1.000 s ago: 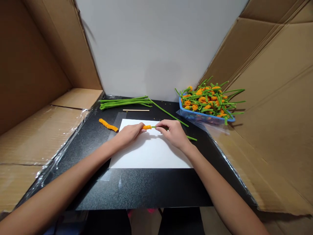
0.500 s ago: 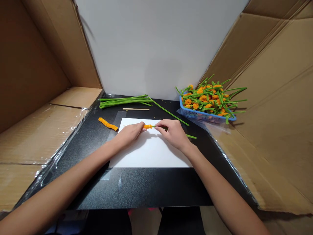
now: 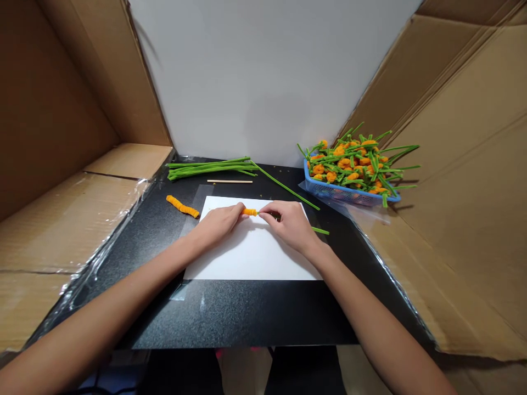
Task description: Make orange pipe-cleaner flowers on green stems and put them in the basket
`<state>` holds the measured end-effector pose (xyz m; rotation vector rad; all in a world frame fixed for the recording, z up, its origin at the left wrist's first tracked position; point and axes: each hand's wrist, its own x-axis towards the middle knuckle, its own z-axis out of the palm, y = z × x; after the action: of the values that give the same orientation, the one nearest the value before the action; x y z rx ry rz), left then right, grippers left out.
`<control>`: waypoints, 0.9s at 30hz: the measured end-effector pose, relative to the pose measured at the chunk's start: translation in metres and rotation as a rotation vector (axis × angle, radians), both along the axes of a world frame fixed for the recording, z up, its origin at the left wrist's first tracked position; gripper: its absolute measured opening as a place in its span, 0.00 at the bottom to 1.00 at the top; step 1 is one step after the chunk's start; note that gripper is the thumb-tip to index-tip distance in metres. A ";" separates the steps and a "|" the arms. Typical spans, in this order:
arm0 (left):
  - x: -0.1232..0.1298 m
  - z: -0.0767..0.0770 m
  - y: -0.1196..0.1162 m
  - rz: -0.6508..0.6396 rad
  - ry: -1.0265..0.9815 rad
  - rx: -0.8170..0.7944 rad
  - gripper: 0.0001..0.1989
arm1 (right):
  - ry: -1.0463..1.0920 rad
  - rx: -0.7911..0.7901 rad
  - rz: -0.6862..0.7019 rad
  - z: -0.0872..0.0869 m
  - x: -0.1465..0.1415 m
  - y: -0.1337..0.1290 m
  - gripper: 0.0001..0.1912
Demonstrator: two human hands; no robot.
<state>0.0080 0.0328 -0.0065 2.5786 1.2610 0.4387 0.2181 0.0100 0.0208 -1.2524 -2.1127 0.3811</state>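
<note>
Above a white sheet (image 3: 255,252), my left hand (image 3: 222,224) is closed on a coiled orange pipe cleaner (image 3: 249,212), whose right end sticks out past the fingertips. Thumb and forefinger of my right hand (image 3: 290,225) pinch a green pipe cleaner (image 3: 320,231) close to the coil's right end. The green stem's tail runs out beyond the right hand to the right; its middle is hidden by that hand. A second orange coil (image 3: 182,207) lies on the black table, left of the sheet.
Behind the sheet lie a bundle of green pipe cleaners (image 3: 209,168), a thin wooden stick (image 3: 229,181) and a single green stem (image 3: 288,187). At the back right a blue basket (image 3: 349,193) is heaped with orange-and-green pieces. Cardboard walls (image 3: 465,164) flank the table (image 3: 230,318).
My right fingertips have come slightly closer to the orange coil, and less green stem shows between them. The green tail on the right has shifted a little left.
</note>
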 end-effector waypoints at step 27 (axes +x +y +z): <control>-0.008 -0.002 0.020 0.141 -1.048 -0.380 0.17 | 0.161 -0.232 -0.110 -0.006 0.017 0.016 0.11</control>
<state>-0.0003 0.0533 -0.0084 1.5274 0.9634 1.2175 0.2353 0.0261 0.0147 -1.4121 -1.8953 0.6705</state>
